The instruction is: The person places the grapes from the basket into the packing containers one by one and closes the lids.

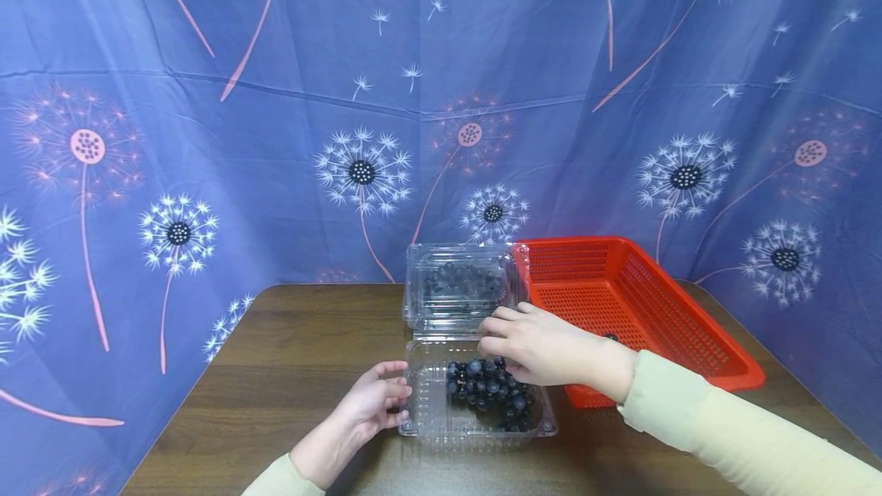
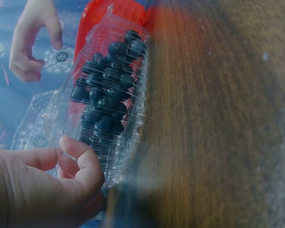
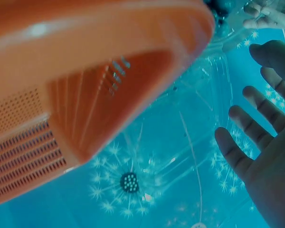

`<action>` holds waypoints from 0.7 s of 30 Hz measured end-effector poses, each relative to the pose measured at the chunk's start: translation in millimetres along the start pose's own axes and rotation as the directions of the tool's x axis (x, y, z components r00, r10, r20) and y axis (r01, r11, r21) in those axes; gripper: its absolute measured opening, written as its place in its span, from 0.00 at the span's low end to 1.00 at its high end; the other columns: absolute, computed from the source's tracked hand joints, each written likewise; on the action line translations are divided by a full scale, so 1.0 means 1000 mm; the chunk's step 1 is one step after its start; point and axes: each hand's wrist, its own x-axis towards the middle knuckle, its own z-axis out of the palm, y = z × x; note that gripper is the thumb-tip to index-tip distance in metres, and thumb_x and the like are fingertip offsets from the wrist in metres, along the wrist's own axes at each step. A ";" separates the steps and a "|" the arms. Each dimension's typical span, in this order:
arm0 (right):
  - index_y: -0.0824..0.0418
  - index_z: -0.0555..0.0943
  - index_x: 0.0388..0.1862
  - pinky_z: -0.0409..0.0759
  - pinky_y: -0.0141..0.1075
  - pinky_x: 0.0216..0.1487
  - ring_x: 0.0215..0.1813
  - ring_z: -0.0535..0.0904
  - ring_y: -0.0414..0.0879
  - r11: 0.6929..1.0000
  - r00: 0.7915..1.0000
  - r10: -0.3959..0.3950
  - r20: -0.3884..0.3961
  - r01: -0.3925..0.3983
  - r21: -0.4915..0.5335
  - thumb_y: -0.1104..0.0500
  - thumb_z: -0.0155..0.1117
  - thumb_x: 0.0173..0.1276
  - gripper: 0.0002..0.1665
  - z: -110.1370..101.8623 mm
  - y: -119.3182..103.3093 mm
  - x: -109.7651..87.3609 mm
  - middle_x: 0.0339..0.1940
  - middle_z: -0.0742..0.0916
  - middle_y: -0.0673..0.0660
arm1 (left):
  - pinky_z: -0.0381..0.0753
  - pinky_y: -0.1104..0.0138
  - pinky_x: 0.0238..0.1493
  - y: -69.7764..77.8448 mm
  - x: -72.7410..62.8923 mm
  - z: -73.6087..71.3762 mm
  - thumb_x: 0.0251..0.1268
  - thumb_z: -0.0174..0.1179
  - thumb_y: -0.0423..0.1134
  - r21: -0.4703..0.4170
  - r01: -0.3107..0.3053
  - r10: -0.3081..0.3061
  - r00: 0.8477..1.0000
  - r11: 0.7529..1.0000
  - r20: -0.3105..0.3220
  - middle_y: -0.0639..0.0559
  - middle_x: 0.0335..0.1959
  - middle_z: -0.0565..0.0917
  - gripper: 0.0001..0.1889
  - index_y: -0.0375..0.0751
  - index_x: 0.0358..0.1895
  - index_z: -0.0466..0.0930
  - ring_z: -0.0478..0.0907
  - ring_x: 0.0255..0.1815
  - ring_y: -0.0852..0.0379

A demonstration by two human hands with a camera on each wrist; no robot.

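A clear plastic clamshell box (image 1: pixel 429 404) stands on the table with its lid (image 1: pixel 462 320) raised at the back. Dark grapes (image 1: pixel 485 387) in a bunch lie in the right part of its base; the left wrist view shows the grapes (image 2: pixel 107 90) through the ribbed wall. My left hand (image 1: pixel 375 402) pinches the box's left edge between thumb and fingers. Above the grapes, near the box's right side, is my right hand (image 1: pixel 520 343). Its fingers (image 3: pixel 259 128) are apart and loosely bent in the right wrist view, holding nothing.
A red plastic basket (image 1: pixel 689 312) with slotted walls stands right of the box, partly behind my right forearm. A small dark thing, partly hidden, shows inside it. Brown wooden table (image 1: pixel 296 358) extends to the left. A blue dandelion-print cloth (image 1: pixel 276 174) hangs behind.
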 end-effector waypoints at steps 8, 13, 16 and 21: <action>0.47 0.76 0.42 0.70 0.35 0.34 0.45 0.73 0.42 1.000 1.000 0.025 0.005 -0.025 0.001 0.54 0.72 0.47 0.22 -0.010 0.009 -0.008 0.43 0.79 0.45 | 0.75 0.71 0.30 -0.001 0.000 0.000 0.55 0.53 0.23 -0.005 -0.001 0.001 1.000 1.000 0.002 0.51 0.35 0.68 0.27 0.31 0.60 0.58 0.68 0.29 0.61; 0.48 0.75 0.43 0.68 0.36 0.34 0.45 0.73 0.43 0.999 0.999 0.041 0.027 -0.041 -0.010 0.55 0.72 0.46 0.24 -0.015 0.014 -0.015 0.44 0.79 0.45 | 0.75 0.70 0.30 -0.002 0.000 -0.001 0.56 0.52 0.23 -0.006 0.001 -0.001 1.000 1.000 0.008 0.53 0.34 0.68 0.27 0.32 0.60 0.57 0.68 0.30 0.61; 0.48 0.75 0.42 0.68 0.36 0.35 0.44 0.73 0.43 0.999 0.999 0.048 0.020 -0.047 -0.016 0.56 0.72 0.47 0.22 -0.017 0.017 -0.019 0.43 0.79 0.45 | 0.75 0.71 0.30 -0.002 0.000 -0.001 0.57 0.51 0.23 -0.006 0.000 0.000 1.000 1.000 0.009 0.53 0.33 0.68 0.26 0.31 0.60 0.57 0.68 0.29 0.61; 0.50 0.75 0.43 0.71 0.39 0.37 0.45 0.73 0.45 0.998 0.997 0.069 0.040 -0.069 -0.017 0.56 0.73 0.47 0.23 -0.023 0.026 -0.026 0.43 0.80 0.47 | 0.75 0.71 0.30 -0.001 0.000 0.000 0.56 0.52 0.23 -0.004 -0.003 0.003 1.000 1.000 0.004 0.53 0.34 0.68 0.27 0.31 0.60 0.58 0.68 0.29 0.61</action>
